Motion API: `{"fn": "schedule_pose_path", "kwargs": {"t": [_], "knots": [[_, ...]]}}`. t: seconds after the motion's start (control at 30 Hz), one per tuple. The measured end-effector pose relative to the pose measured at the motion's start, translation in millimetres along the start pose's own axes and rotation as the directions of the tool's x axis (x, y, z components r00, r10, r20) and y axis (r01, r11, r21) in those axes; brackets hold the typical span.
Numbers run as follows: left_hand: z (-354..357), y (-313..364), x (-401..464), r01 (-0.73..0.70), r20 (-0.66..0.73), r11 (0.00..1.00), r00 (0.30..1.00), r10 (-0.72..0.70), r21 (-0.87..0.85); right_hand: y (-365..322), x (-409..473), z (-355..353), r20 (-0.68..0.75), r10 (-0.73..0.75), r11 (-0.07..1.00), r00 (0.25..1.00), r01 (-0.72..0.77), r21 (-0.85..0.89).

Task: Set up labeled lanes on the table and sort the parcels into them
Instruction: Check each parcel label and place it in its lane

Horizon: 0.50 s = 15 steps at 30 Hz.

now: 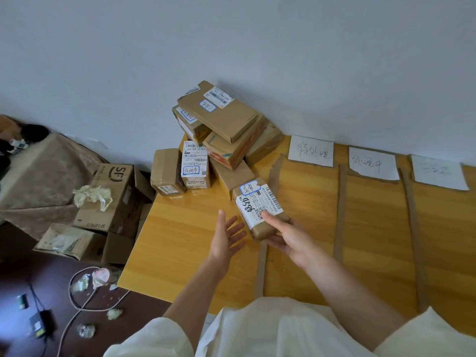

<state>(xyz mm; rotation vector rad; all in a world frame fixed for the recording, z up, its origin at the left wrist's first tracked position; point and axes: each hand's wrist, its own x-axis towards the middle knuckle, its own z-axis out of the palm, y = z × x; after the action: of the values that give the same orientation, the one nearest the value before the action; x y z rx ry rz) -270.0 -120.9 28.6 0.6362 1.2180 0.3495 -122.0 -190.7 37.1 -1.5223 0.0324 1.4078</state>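
A small brown parcel (258,207) with a white shipping label and a blue-edged sticker lies at the near end of the pile. My right hand (288,237) grips its near end, thumb on top and fingers beneath. My left hand (226,235) hovers just left of it, fingers spread, touching nothing. Behind, several brown parcels (224,130) are heaped at the table's far left corner against the wall. Cardboard strips (340,210) divide the yellow wooden table (180,240) into lanes, headed by three handwritten white paper labels (311,150), (372,163), (439,172).
Left of the table, on the dark floor, stand an SF Express carton (113,197) with crumpled paper on it, a flat packet (67,240), cables and paper scraps. A cloth-covered surface (38,171) is further left. A white wall runs behind the table.
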Motion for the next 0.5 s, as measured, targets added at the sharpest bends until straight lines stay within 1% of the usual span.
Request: {"fn": "schedule_pose_path", "kwargs": {"t": [0.1, 0.27, 0.4, 0.5], "knots": [[4.1, -3.1, -0.2, 0.008, -0.026, 0.998, 1.000, -0.007, 0.055, 0.5, -1.4, -3.4, -0.012, 0.004, 1.000, 1.000, -0.004, 0.002], [6.4, -9.6, 2.7, -0.009, -0.136, 0.974, 0.990, 0.041, 0.228, 0.9, -5.2, -12.0, -0.067, 0.001, 1.000, 0.998, -0.001, -0.002], [11.6, -10.5, 8.8, -0.026, -0.120, 0.948, 0.991, 0.067, 0.318, -2.1, -13.8, -24.3, -0.114, -0.025, 0.997, 0.993, 0.033, 0.063], [21.4, -11.2, 14.4, -0.064, -0.074, 0.914, 0.992, 0.102, 0.401, -3.9, -21.4, -35.3, -0.181, -0.015, 0.994, 0.983, 0.035, 0.107]]}}
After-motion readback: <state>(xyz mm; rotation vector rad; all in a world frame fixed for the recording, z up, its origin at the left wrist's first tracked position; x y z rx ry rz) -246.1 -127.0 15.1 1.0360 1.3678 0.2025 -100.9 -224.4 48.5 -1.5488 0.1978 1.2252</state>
